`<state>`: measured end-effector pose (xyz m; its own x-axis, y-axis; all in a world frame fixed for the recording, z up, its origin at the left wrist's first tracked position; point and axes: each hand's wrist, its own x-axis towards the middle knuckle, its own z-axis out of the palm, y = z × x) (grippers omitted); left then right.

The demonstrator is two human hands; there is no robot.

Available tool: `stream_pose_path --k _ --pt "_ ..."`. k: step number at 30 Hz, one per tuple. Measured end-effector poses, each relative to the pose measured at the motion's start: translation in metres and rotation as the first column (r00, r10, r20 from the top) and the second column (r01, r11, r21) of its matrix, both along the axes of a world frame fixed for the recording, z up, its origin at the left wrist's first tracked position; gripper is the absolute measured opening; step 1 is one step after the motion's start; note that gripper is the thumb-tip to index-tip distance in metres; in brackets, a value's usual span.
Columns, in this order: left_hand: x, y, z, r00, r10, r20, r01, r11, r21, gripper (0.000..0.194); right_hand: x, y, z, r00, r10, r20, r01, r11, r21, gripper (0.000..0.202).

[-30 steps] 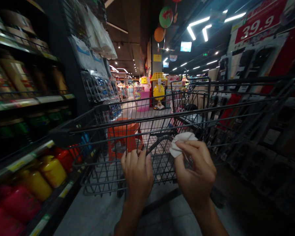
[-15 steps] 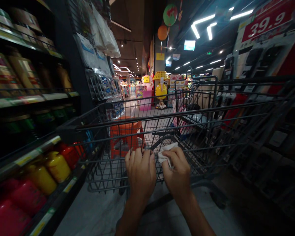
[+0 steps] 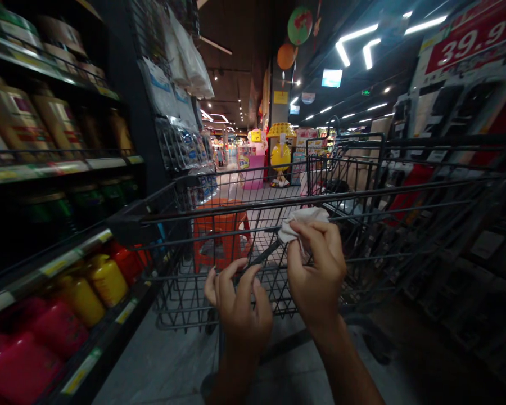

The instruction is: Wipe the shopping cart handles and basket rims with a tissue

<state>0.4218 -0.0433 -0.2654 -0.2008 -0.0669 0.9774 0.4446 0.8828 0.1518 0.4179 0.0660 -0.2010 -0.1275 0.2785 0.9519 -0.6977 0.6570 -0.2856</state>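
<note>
A black wire shopping cart point(image 3: 219, 211) stands side-on in front of me. My right hand point(image 3: 318, 270) pinches a crumpled white tissue point(image 3: 306, 220) between thumb and fingers, just below the cart's top rail. Lower and to the left, my left hand point(image 3: 243, 306) is at the near wire side, its fingers curved and apart, with nothing visible in it. Whether its fingertips touch the wires cannot be made out.
Shelves with yellow bottles point(image 3: 107, 279) and pink bottles point(image 3: 46, 326) stand close on the left. An orange stool point(image 3: 221, 225) is beyond the cart. Hanging packs fill the right side, under a red price sign point(image 3: 472, 45).
My right hand has risen with the tissue and moved slightly right. My left hand has lowered a little and its fingers have spread. The view has shifted slightly.
</note>
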Motion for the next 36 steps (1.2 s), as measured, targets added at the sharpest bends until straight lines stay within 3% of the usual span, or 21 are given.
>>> stream_pose_path --k 3,9,12,16,19,23,26,28,31,36 --pt "0.004 -0.01 0.009 0.997 0.052 -0.062 -0.05 0.998 0.038 0.021 -0.01 -0.005 -0.007 0.999 0.018 0.028 -0.019 0.999 0.031 0.029" --pt "-0.007 -0.035 0.028 0.993 0.107 -0.053 -0.105 0.994 0.031 0.036 -0.006 -0.012 -0.042 0.966 0.102 0.237 -0.13 0.986 0.105 0.029" --pt "-0.01 -0.043 0.032 0.99 0.137 0.013 -0.137 0.99 -0.021 0.037 -0.002 -0.012 -0.06 0.944 0.093 0.316 -0.136 0.984 0.115 0.026" --pt "-0.01 -0.047 0.034 0.994 0.098 0.05 -0.099 0.995 0.013 0.028 0.004 -0.006 -0.075 0.88 0.028 0.473 -0.105 0.985 0.138 0.021" --pt "-0.011 -0.047 0.035 0.994 0.077 0.075 -0.08 0.996 0.032 0.034 0.013 -0.002 -0.066 0.897 0.038 0.441 -0.1 0.988 0.117 0.02" --pt "-0.012 -0.047 0.033 0.989 0.115 0.098 -0.116 0.993 0.007 0.045 0.023 -0.006 -0.03 0.98 0.052 0.192 -0.058 0.998 0.024 0.022" --pt "-0.012 -0.046 0.033 0.985 0.135 0.106 -0.134 0.991 -0.008 0.045 0.017 -0.014 -0.006 0.984 0.115 0.136 -0.116 0.993 -0.006 0.022" --pt "-0.012 -0.046 0.033 0.984 0.136 0.112 -0.136 0.991 -0.013 0.046 0.008 -0.02 0.001 0.976 0.171 0.132 -0.172 0.985 -0.002 0.023" --pt "-0.01 -0.045 0.034 0.983 0.14 0.116 -0.14 0.99 -0.011 0.048 -0.007 -0.029 -0.005 0.977 0.177 0.12 -0.178 0.984 0.002 0.023" --pt "-0.007 -0.044 0.038 0.981 0.147 0.128 -0.146 0.989 -0.014 0.047 -0.012 -0.046 -0.037 0.967 0.139 0.213 -0.146 0.989 0.018 0.022"
